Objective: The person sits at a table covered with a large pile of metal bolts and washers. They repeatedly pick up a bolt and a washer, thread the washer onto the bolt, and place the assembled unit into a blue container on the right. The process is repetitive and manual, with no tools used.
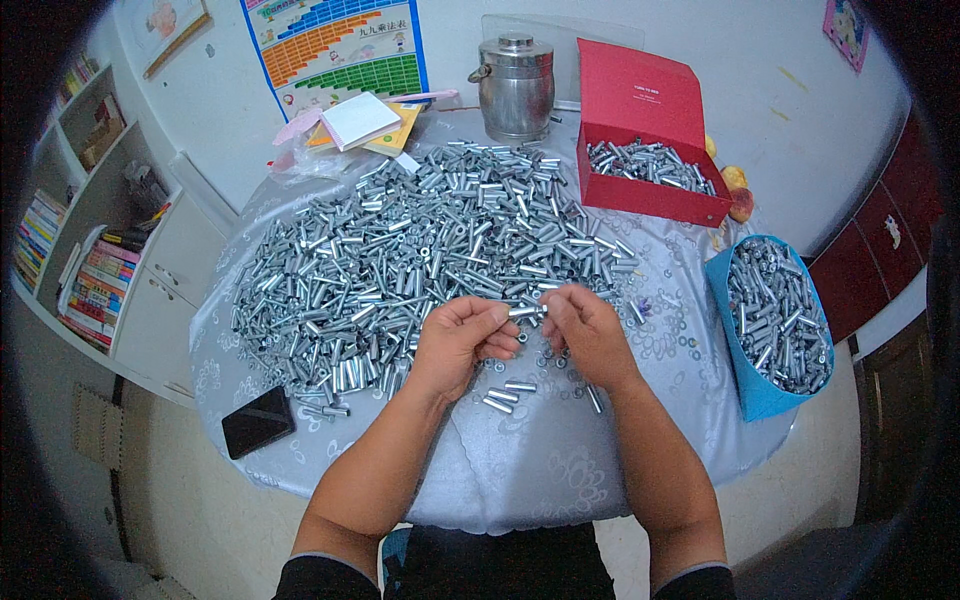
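Item one, metal cylinder [524,312]: a short, bright silvery piece, held in front of me at the near edge of the heap. Its long axis runs crosswise, from my left to my right, close to level in the view; one end points at my left fingertips, the other at my right. Position: between my two hands, in the gap where their fingertips face each other.

Item two, my left hand [460,338]: thumb and forefinger closed in a pinch on the cylinder's left end, the other fingers curled loosely below.

Item three, my right hand [588,335]: thumb and forefinger drawn together at the cylinder's right end, remaining fingers bent; I cannot tell whether a smaller part sits within that pinch.

Item four, heap of metal pieces [400,255]: tubes and rods, pointing every way, spread beyond my hands and to their left.

Item five, loose tubes [503,395]: a few, lying on the silver-grey tablecloth [520,465] just nearer to me than my fingers, slanted.

Item six, blue bin [765,404]: right of my right hand, filled with similar pieces.

Item seven, red box [650,203]: lid raised, beyond my right hand, also holding pieces.

Item eight, black phone [258,422]: flat, left of my left forearm.
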`<state>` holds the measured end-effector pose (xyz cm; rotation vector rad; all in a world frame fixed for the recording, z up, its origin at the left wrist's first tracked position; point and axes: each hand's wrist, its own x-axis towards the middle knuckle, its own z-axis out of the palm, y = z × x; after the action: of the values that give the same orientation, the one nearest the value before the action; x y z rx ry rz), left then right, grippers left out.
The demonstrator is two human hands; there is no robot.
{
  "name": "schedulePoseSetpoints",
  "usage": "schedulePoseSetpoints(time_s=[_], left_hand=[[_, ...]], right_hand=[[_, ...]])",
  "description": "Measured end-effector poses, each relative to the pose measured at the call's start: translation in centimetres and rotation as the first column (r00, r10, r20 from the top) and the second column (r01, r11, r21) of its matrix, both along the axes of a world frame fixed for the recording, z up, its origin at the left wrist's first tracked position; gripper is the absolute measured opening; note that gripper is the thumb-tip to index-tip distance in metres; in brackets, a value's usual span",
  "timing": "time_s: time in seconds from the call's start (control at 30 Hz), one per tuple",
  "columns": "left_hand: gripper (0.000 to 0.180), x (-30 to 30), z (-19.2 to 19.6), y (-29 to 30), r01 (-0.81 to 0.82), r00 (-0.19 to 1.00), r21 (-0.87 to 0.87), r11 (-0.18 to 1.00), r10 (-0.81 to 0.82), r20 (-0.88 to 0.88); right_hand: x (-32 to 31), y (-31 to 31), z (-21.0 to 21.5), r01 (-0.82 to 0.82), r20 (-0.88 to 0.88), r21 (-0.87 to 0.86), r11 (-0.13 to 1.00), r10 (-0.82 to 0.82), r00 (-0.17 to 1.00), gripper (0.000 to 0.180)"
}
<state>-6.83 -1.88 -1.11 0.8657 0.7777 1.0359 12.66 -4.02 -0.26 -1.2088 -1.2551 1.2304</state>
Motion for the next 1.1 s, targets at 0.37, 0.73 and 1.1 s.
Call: schedulePoseSetpoints(time_s=[0.37, 0.73, 1.1], left_hand=[[0.014, -0.1, -0.3, 0.1, -0.007, 1.000, -0.006, 1.000, 0.007, 0.007], [0.015, 0.0, -0.1, 0.0, -0.016, 1.000, 0.000, 1.000, 0.016, 0.004], [0.015, 0.2, -0.1, 0.0, -0.013, 1.000, -0.010, 1.000, 0.013, 0.013]], right_hand=[[0.0, 0.0, -0.4, -0.060, 0.053, 0.095, 0.994, 0.055, 0.997, 0.019], [0.6, 0.0, -0.5, -0.060, 0.058, -0.021, 0.998, 0.061, 0.996, 0.023], [-0.2, 0.0, -0.9, -0.026, -0.054, 0.162, 0.986, 0.036, 0.998, 0.020]])
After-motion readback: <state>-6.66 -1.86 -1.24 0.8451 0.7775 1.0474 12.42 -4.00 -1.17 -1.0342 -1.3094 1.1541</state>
